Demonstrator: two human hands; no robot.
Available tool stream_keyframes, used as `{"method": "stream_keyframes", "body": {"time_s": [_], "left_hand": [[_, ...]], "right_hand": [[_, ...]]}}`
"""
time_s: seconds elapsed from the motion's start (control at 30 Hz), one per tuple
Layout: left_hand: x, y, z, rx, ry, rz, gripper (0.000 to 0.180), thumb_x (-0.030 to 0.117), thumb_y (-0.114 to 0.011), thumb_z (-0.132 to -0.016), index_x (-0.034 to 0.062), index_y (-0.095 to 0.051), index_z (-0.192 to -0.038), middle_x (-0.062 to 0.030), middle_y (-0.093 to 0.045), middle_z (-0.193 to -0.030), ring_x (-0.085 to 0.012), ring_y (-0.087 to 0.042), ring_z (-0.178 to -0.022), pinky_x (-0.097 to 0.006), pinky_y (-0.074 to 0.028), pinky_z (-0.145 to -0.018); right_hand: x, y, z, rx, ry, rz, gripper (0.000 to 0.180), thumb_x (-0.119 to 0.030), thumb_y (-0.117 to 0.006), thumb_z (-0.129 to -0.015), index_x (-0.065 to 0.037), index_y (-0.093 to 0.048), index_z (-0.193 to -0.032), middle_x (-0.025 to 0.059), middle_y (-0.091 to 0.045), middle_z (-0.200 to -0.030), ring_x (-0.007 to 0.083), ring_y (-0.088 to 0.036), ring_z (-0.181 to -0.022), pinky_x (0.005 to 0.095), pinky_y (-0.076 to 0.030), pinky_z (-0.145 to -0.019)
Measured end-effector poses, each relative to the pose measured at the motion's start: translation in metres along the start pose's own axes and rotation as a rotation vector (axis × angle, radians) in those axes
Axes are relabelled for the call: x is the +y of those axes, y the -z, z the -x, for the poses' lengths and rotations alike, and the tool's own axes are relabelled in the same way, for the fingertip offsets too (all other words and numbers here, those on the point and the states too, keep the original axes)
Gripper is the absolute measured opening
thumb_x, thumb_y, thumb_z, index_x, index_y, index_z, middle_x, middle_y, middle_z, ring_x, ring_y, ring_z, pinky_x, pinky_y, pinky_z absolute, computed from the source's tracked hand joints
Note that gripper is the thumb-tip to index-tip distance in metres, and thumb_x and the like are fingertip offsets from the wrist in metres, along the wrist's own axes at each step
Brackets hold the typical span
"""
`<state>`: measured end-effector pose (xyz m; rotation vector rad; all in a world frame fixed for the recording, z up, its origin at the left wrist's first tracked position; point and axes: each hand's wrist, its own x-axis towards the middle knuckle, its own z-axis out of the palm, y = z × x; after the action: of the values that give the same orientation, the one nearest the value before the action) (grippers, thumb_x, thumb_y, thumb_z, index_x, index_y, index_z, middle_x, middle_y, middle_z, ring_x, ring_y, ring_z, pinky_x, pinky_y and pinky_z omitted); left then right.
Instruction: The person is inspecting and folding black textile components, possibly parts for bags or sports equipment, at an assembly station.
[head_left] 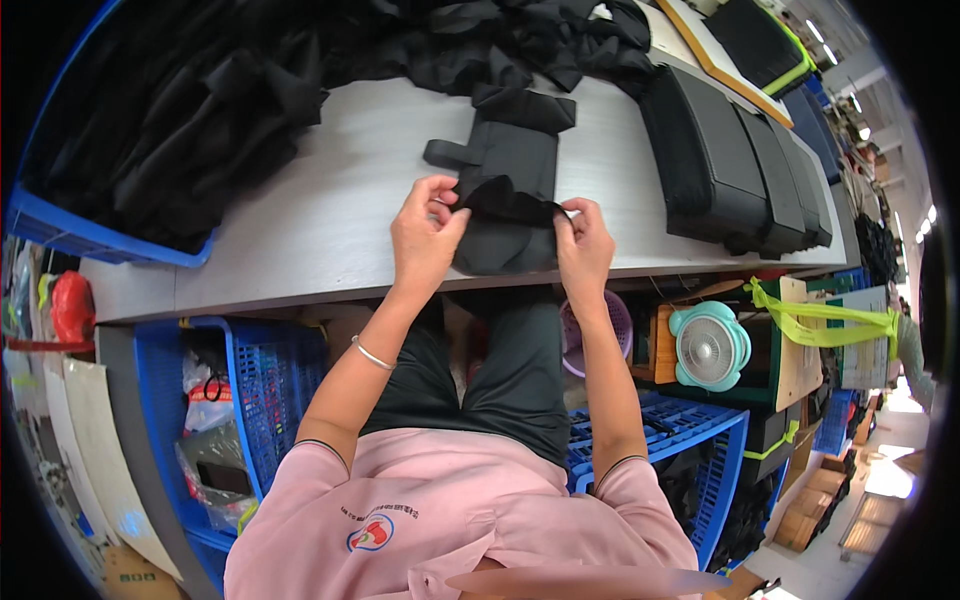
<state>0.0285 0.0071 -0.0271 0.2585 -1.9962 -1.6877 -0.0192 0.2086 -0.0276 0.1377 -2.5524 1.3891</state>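
1. While left fingers [432, 186] and right fingers [583, 207] sit at two sides of one piece, pale grey counter [360, 170] spreads under and beyond them.
2. Black fabric heap [240, 120]: piled left of left fingers and across the counter's far side, beyond both sets of fingers.
3. Blue tub [110, 243]: well left of left fingers, heap spilling over its rim.
4. Stack of black panels [695, 150]: on counter, well right of right fingers, near the corner.
5. Blue crates, below counter level: left crate [265, 380] down-left of left fingers, bags inside; right crate [660, 420] down-right of right fingers.
6. Black fabric piece [515, 155]: flat on counter, between the fingers and running away from them; rounded near end reaches the counter's front edge.
7. Teal fan [710, 345]: lower than counter, right of and nearer than right fingers.
8. Purple basket [618, 335]: under counter, below right fingers.
9. Black strap [447, 153]: sticks out left from the piece, just beyond left fingers.
10. Finger state: right thumb and forefinger pinched together on piece's right edge; left ones half-curled at its left edge, small gap to thumb, can't tell if gripping.
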Motion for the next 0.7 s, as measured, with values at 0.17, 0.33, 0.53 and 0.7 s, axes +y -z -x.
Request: {"method": "stream_keyframes", "body": {"time_s": [0.17, 0.33, 0.53, 0.7], "left_hand": [[0.009, -0.001, -0.005, 0.053, -0.095, 0.079, 0.03, -0.01, -0.067, -0.083, 0.0039, -0.066, -0.11, -0.0025, -0.067, -0.096, -0.0054, -0.053, -0.069, -0.021, -0.047, -0.062], [0.016, 0.0, 0.013, 0.032, -0.064, 0.158, 0.023, -0.001, -0.068, -0.091, 0.0021, -0.066, -0.114, -0.0019, -0.066, -0.1, -0.0049, -0.056, -0.079, -0.02, -0.046, -0.063], [0.029, 0.001, 0.046, -0.058, 0.033, 0.32, 0.02, 0.001, -0.067, -0.094, 0.0024, -0.067, -0.114, -0.0008, -0.066, -0.1, -0.0045, -0.058, -0.085, -0.019, -0.047, -0.07], [0.034, 0.002, 0.065, -0.233, 0.198, 0.459, 0.019, 0.005, -0.067, -0.096, 0.0031, -0.067, -0.115, -0.0008, -0.068, -0.1, -0.0046, -0.06, -0.081, -0.018, -0.047, -0.067]], "right_hand": [[-0.004, 0.047, -0.036, 0.004, 0.307, 0.096, 0.048, -0.024, -0.081, -0.084, -0.005, -0.06, -0.123, 0.0099, -0.065, -0.094, 0.0226, -0.062, -0.076, 0.0353, -0.051, -0.068], [-0.009, 0.127, -0.1, 0.574, 0.478, 0.882, 0.051, -0.028, -0.079, -0.084, -0.008, -0.06, -0.127, 0.0117, -0.059, -0.121, 0.0306, -0.059, -0.109, 0.0423, -0.047, -0.089], [0.023, 0.169, -0.147, 0.352, 0.258, 0.774, 0.028, -0.032, -0.072, -0.089, -0.005, -0.074, -0.094, 0.0093, -0.068, -0.096, 0.0298, -0.064, -0.094, 0.0417, -0.052, -0.082], [0.012, 0.16, -0.135, 0.398, 0.467, 1.105, 0.022, -0.025, -0.067, -0.094, -0.006, -0.065, -0.082, 0.0083, -0.065, -0.088, 0.0276, -0.065, -0.087, 0.0372, -0.054, -0.071]]}}
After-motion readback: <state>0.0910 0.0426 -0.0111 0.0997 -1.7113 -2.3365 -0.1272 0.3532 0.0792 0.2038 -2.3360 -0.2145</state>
